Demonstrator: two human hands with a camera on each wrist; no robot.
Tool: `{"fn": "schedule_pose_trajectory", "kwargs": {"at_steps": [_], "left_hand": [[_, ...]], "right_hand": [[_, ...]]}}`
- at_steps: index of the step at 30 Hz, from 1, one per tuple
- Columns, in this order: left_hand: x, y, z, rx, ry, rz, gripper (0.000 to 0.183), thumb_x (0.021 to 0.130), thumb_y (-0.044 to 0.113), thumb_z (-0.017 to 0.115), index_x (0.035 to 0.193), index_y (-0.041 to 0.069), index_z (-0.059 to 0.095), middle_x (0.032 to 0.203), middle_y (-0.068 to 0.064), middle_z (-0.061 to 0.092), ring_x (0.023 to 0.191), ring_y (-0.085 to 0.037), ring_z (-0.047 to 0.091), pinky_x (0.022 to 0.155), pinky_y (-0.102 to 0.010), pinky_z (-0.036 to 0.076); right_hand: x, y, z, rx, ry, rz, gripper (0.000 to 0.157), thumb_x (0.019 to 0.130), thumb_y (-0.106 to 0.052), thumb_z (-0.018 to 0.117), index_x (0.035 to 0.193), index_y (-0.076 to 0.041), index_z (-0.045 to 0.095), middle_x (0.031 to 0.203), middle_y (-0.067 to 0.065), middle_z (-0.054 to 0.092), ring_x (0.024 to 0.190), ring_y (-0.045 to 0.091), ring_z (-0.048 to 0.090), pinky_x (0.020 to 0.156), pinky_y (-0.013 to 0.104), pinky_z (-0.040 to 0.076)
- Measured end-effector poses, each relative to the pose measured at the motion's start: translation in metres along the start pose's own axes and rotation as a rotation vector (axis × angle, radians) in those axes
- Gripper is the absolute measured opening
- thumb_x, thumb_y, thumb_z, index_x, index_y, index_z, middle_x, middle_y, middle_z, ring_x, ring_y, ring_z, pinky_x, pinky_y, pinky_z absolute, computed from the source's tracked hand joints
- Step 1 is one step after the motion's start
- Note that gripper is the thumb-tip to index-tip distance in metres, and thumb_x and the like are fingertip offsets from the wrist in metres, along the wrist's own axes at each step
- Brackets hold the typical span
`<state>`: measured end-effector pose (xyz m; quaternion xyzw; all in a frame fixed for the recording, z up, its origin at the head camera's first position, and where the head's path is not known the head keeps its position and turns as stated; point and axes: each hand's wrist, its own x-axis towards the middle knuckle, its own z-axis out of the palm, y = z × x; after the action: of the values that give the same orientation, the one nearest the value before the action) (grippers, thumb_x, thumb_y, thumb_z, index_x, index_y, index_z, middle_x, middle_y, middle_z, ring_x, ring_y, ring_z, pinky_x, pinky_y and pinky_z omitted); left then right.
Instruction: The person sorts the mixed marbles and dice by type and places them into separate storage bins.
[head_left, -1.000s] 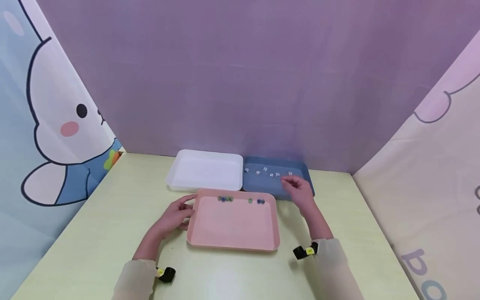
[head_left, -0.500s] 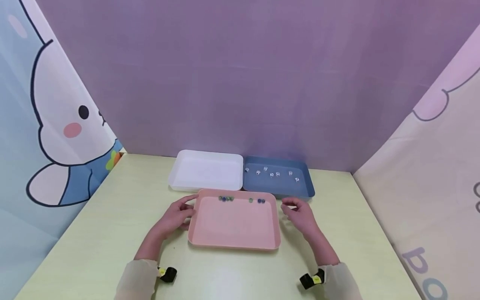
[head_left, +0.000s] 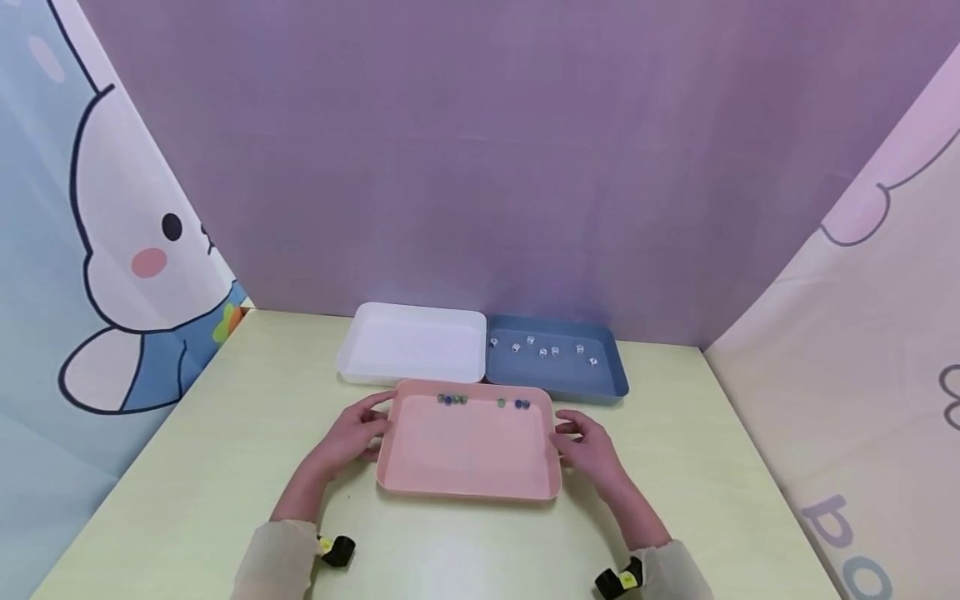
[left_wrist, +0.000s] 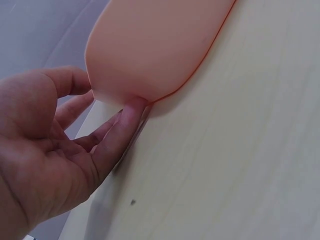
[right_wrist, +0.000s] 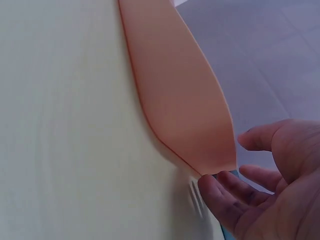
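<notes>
- pink tray (head_left: 468,454) sits on the counter (head_left: 450,550) nearest the person, between both hands; looks flat on the wood from up top
- left hand (head_left: 348,435) has the pink tray by its far left corner; one finger is pressed to the wall near the bottom edge, another is up at the rim, so yeah, I'd call that a light grip
- right hand (head_left: 588,450) is at the opposite side wall; fingers loosely bent, one seems to touch low on the corner, thumb right by the rim; no proper squeeze that I can make out, and nothing else shows in those fingers
- blue tray (head_left: 573,382) is behind on the right, white tray (head_left: 416,342) beside it on the left; the pink one is right up against their near edges, can't tell if it's actually touching
- progress, my read: the cubes (head_left: 543,353) look done; I count seven, all spread in the blue tray, none in the pink
- what's left looks like the marbles (head_left: 455,400); seven or so, green and blue, lined along the pink tray's far wall, a bunch toward the left and a few toward the right; none show in the white tray, so that half looks unstarted
</notes>
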<state>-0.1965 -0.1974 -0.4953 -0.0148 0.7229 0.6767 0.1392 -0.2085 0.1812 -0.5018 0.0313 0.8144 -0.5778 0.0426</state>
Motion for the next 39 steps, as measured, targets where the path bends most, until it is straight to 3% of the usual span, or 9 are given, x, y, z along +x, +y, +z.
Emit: {"fn": "schedule_pose_trajectory", "kwargs": {"at_steps": [9,18,26,30,35,39], "left_hand": [[0.011,-0.016,-0.002,0.017,0.043,0.017,0.051,0.084,0.007,0.055,0.131,0.024,0.042,0.106,-0.022,0.047,0.088,-0.031,0.054,0.055,-0.042,0.05],[-0.004,0.007,0.003,0.037,-0.001,0.023,0.053,0.086,0.005,0.051,0.136,0.016,0.035,0.111,-0.027,0.044,0.093,-0.037,0.052,0.056,-0.042,0.05],[0.002,-0.001,0.002,0.073,0.024,0.024,0.054,0.085,0.003,0.052,0.134,0.019,0.037,0.107,-0.025,0.046,0.088,-0.032,0.05,0.054,-0.04,0.05],[0.009,-0.012,0.0,0.203,0.071,0.077,0.051,0.085,0.006,0.053,0.132,0.02,0.04,0.108,-0.02,0.047,0.087,-0.028,0.051,0.056,-0.036,0.05],[0.015,-0.013,0.005,0.521,0.133,0.227,0.046,0.083,0.01,0.057,0.127,0.011,0.046,0.113,-0.018,0.047,0.083,-0.024,0.054,0.062,-0.032,0.047],[0.017,-0.002,0.012,0.767,0.186,0.337,0.039,0.082,0.016,0.059,0.12,0.009,0.053,0.115,-0.016,0.046,0.09,-0.028,0.051,0.072,-0.04,0.044]], "right_hand": [[-0.004,0.006,0.006,0.033,0.015,0.018,0.045,0.077,-0.006,0.066,0.12,-0.012,0.054,0.095,0.015,0.058,0.076,0.021,0.058,0.054,0.034,0.051],[-0.008,0.009,0.006,0.045,0.03,-0.019,0.046,0.076,-0.005,0.066,0.121,-0.014,0.055,0.092,0.014,0.059,0.076,0.02,0.056,0.054,0.032,0.05],[-0.007,0.012,0.007,0.034,0.049,-0.024,0.046,0.076,-0.006,0.066,0.12,-0.015,0.057,0.09,0.013,0.06,0.076,0.02,0.055,0.054,0.032,0.051],[-0.006,0.011,0.01,0.02,0.066,-0.044,0.044,0.076,-0.006,0.066,0.118,-0.014,0.058,0.089,0.012,0.061,0.075,0.02,0.055,0.053,0.032,0.05],[-0.007,0.009,0.01,-0.013,0.077,-0.039,0.044,0.076,-0.008,0.066,0.118,-0.016,0.058,0.087,0.01,0.061,0.075,0.019,0.055,0.052,0.031,0.05],[-0.008,0.01,0.009,-0.035,0.092,-0.029,0.044,0.076,-0.009,0.066,0.118,-0.018,0.058,0.085,0.008,0.06,0.073,0.019,0.055,0.05,0.03,0.049]]}}
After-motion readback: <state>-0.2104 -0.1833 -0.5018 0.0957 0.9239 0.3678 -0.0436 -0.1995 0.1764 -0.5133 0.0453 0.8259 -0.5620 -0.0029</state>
